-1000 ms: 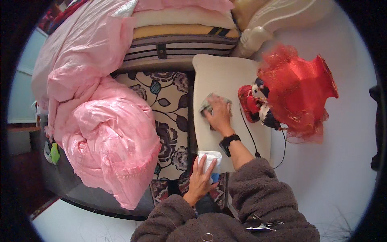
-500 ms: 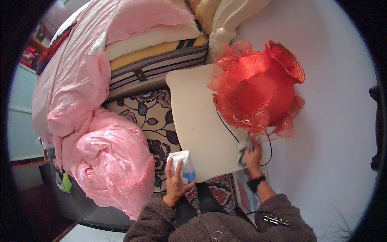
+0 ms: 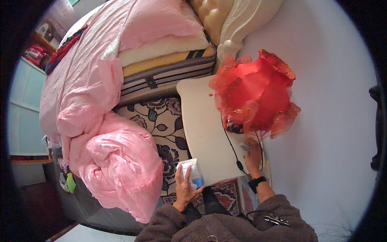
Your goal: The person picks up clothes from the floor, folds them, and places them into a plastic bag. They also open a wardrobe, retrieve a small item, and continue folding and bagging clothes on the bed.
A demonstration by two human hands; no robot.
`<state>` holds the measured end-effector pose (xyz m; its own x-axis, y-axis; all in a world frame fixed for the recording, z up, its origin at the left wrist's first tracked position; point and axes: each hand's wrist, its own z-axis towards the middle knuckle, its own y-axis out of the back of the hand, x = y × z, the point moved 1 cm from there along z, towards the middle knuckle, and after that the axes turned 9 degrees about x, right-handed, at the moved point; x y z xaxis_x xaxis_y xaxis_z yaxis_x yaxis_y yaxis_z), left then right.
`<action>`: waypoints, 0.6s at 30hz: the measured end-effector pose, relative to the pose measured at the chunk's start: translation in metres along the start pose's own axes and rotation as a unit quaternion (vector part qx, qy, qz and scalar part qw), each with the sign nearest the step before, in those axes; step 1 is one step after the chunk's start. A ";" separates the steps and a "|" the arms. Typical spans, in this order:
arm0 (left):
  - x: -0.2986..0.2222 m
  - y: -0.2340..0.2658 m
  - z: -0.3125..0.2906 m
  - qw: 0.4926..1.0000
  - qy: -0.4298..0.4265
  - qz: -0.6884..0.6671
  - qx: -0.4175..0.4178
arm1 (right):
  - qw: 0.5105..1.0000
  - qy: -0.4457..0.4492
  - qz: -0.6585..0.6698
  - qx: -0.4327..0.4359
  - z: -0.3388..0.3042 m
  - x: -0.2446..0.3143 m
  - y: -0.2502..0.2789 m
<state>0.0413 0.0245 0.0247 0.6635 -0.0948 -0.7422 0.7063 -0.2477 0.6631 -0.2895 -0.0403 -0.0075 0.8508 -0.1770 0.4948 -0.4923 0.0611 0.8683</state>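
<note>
My left hand grips a white-and-blue soft tissue pack at the front edge of a cream nightstand top. Toward the right edge of that top, my right hand is closed on a greyish cloth, slightly blurred and mostly covered by the fingers. Just beyond it leans a red ruffled lamp with sheer gold-trimmed frills. A small dark object shows under the frill; I cannot make out what it is. The lamp's black cord, with an inline switch, runs across the top beside my right hand.
A bed with a pink sheet and a striped mattress side stands at the far left. A bunched pink quilt lies left of a floral-patterned surface. A white wall bounds the right side.
The red lamp has tilted and turned, and a dark object now shows beneath its frill. My right hand has moved up toward it with the cloth; the cord's switch has come into sight.
</note>
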 end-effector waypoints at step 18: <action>0.009 0.017 -0.002 1.000 -0.006 0.010 0.011 | 0.982 0.087 -0.090 0.138 -0.020 0.046 -0.053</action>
<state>0.0595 0.0211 0.0291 0.6744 -0.1108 -0.7300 0.6871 -0.2676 0.6755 -0.2207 -0.0320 -0.0307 0.9354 0.0125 0.3533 -0.3413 -0.2295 0.9115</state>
